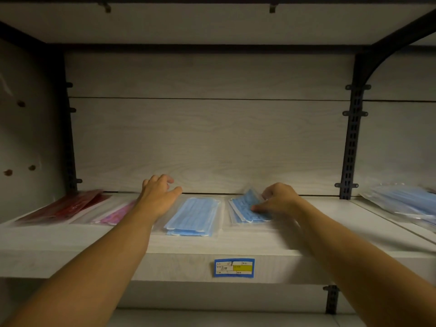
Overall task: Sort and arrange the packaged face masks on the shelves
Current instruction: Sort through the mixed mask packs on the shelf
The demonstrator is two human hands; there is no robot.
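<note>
Clear packs of face masks lie in a row on the pale shelf [271, 241]. From the left: a dark red pack [63, 206], a pink pack [118, 213], a plain blue pack [193, 215] and a patterned blue pack [247, 208]. My right hand [279, 199] pinches the patterned blue pack by its right edge and tilts it up off the shelf. My left hand [158, 194] hovers between the pink and plain blue packs, fingers loosely spread, holding nothing.
More blue packs [405, 201] lie on the neighbouring shelf at the right, beyond a black slotted upright [351, 142]. Another black upright [69, 138] stands at the left. A blue and yellow price label [234, 267] sticks to the shelf's front edge. Another shelf board hangs overhead.
</note>
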